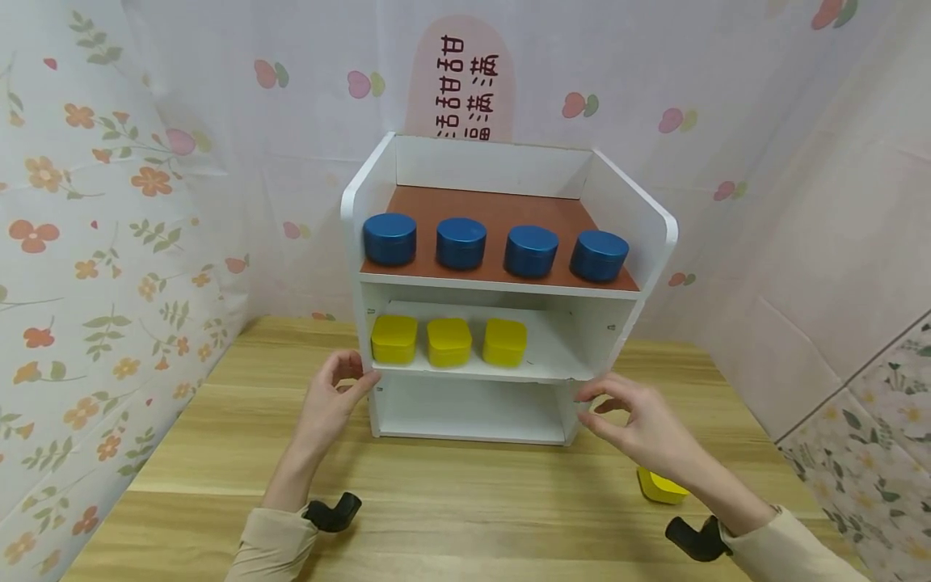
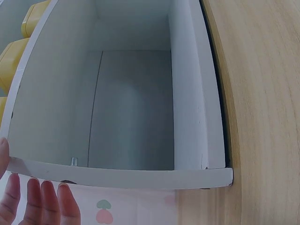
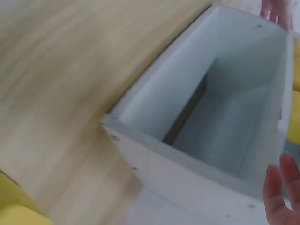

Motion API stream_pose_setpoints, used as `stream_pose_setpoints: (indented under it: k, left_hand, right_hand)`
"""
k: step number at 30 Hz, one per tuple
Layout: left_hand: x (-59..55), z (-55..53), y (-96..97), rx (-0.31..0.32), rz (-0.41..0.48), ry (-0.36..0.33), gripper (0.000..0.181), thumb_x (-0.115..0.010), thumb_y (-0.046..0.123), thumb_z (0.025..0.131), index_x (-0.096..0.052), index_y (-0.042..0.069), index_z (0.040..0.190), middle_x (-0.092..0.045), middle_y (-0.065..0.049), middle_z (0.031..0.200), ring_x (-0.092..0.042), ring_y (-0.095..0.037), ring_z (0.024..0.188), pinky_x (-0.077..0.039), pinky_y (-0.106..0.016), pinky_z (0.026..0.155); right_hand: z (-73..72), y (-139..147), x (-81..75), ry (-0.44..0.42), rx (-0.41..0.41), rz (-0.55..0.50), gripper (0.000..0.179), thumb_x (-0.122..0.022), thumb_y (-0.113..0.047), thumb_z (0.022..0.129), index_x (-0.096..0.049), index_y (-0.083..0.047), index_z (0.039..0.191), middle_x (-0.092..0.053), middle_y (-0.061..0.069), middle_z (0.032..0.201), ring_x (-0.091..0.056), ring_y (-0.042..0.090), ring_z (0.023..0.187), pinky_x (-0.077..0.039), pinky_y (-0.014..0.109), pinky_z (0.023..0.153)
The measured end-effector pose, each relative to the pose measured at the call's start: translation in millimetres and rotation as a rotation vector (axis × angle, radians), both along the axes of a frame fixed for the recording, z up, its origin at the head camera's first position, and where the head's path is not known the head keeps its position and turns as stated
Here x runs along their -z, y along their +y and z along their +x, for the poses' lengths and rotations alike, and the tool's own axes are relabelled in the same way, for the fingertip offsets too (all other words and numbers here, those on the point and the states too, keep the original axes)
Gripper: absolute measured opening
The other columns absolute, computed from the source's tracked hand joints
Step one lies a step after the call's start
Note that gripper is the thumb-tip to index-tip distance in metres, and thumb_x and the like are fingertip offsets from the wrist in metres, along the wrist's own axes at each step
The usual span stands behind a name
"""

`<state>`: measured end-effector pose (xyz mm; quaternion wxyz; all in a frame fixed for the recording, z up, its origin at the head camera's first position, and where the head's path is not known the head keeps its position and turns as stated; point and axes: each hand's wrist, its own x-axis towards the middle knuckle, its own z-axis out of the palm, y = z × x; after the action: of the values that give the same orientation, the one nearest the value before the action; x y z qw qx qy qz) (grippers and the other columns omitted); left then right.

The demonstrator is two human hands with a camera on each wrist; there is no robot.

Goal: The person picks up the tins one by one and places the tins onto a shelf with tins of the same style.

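Note:
A white shelf unit [image 1: 473,408] with a brown top board stands on the table. Its middle tier holds three yellow lidded boxes [image 1: 448,343], and the bottom tier is bare. My left hand [image 1: 330,400] grips the left side panel, thumb at the front edge and fingers outside; in the left wrist view the fingertips [image 2: 49,199] show just past that panel. Beside the right panel is my right hand [image 1: 636,420], its fingers bent loosely with a gap to the thumb. The right wrist view is blurred; fingers [image 3: 274,192] show there near the shelf's edge, contact unclear.
Several round blue tins [image 1: 531,250] stand in a row along the front of the top board. Another yellow box [image 1: 660,487] lies on the wooden table [image 1: 465,509], partly behind my right forearm. Patterned cloth [image 1: 291,145] hangs behind and at both sides.

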<state>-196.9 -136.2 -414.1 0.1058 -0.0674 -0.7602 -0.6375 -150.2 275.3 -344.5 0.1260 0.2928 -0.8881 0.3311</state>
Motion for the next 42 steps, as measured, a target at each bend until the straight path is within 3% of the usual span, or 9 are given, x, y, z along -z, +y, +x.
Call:
stream_pose_setpoints:
  k: [9,16,22,28,32,38,42]
  left_hand:
    - [-0.2,2.9,-3.3,-0.015,0.012,-0.003,0.04,-0.072,0.027,0.091,-0.051,0.001,0.115,-0.052,-0.012,0.11,-0.049,-0.021,0.105,-0.044,-0.023,0.084]
    - [1.0,2.2,-3.1,-0.009,-0.001,-0.002,0.04,-0.072,0.026,0.091,-0.051,0.001,0.115,-0.053,-0.012,0.11,-0.049,-0.021,0.104,-0.045,-0.024,0.084]
    - [1.8,1.1,-1.8,-0.006,-0.003,-0.007,0.04,-0.073,0.024,0.091,-0.052,0.002,0.117,-0.053,-0.012,0.111,-0.049,-0.021,0.104,-0.044,-0.023,0.084]
    - [1.5,0.1,-0.8,-0.001,-0.011,-0.016,0.041,-0.073,0.025,0.091,-0.052,0.003,0.118,-0.053,-0.012,0.112,-0.05,-0.021,0.105,-0.044,-0.026,0.085]
    - [0.3,-0.1,-0.4,-0.001,-0.017,-0.02,0.041,-0.072,0.027,0.091,-0.052,0.004,0.118,-0.053,-0.011,0.112,-0.05,-0.021,0.105,-0.043,-0.03,0.086]
    - [0.3,-0.7,-0.8,0.0,-0.016,-0.019,0.041,-0.072,0.028,0.091,-0.052,0.003,0.118,-0.053,-0.012,0.112,-0.049,-0.021,0.105,-0.043,-0.029,0.086]
    - [0.9,-1.0,-1.3,0.005,-0.011,-0.016,0.041,-0.072,0.027,0.091,-0.052,0.003,0.118,-0.053,-0.012,0.112,-0.049,-0.021,0.105,-0.043,-0.026,0.085]
  right_hand:
    - [11.9,29,35.3,-0.066,0.051,-0.028,0.026,-0.078,-0.006,0.083,-0.066,-0.018,0.103,-0.064,-0.006,0.104,-0.06,0.007,0.096,-0.055,0.033,0.076]
    - [17.9,67,56.9,-0.11,0.202,-0.016,0.025,-0.078,-0.009,0.084,-0.066,-0.015,0.105,-0.065,-0.005,0.104,-0.06,0.005,0.095,-0.054,0.033,0.079]
    - [19.6,94,66.5,-0.176,0.278,-0.047,0.025,-0.075,-0.011,0.087,-0.066,-0.007,0.11,-0.066,0.006,0.108,-0.061,0.006,0.094,-0.053,0.026,0.077]
    - [21.3,117,78.5,-0.346,0.321,-0.047,0.039,-0.072,-0.022,0.091,-0.061,-0.002,0.123,-0.06,0.016,0.12,-0.059,0.016,0.101,-0.052,0.025,0.079]
    - [21.7,131,85.6,-0.403,0.34,-0.06,0.046,-0.072,-0.022,0.091,-0.057,0.003,0.126,-0.058,0.021,0.123,-0.059,0.016,0.102,-0.052,0.024,0.079]
    - [20.3,150,91.9,-0.423,0.366,-0.041,0.052,-0.073,-0.025,0.09,-0.054,0.003,0.13,-0.058,0.022,0.126,-0.057,0.011,0.104,-0.052,0.025,0.078]
    - [19.3,156,94.2,-0.497,0.328,-0.027,0.057,-0.071,-0.024,0.091,-0.048,0.003,0.135,-0.054,0.023,0.129,-0.056,0.011,0.105,-0.051,0.029,0.076]
